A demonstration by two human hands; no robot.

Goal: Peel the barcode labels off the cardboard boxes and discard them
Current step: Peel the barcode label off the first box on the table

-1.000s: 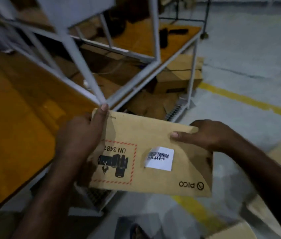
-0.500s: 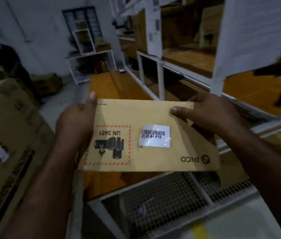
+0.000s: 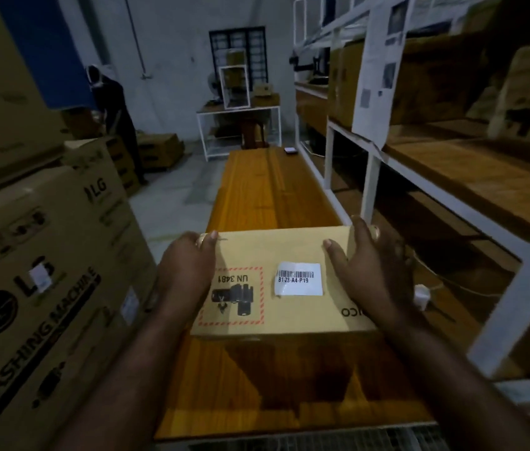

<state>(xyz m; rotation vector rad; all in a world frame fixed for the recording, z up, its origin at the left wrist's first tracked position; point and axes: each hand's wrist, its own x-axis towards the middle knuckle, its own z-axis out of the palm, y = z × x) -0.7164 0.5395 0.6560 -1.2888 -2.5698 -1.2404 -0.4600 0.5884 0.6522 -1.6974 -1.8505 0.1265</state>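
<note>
Head view shows the cardboard box [image 3: 286,252] held above the wooden table [image 3: 257,190], barcode label [image 3: 299,278] face up near its middle. To peel cleanly, one hand should probably steady the box while a fingernail lifts the label's lower-left corner, then pulls slowly. Left hand [image 3: 185,268] and right hand [image 3: 369,265] each close their grip on a side edge, thumbs on top.

Barcode label [image 3: 298,278] "B1-Z3-A4-P19" + "UN 3481" on small box [image 3: 289,249]; "LG WASHING MACHINE" on big carton [image 3: 45,288], L side.
</note>
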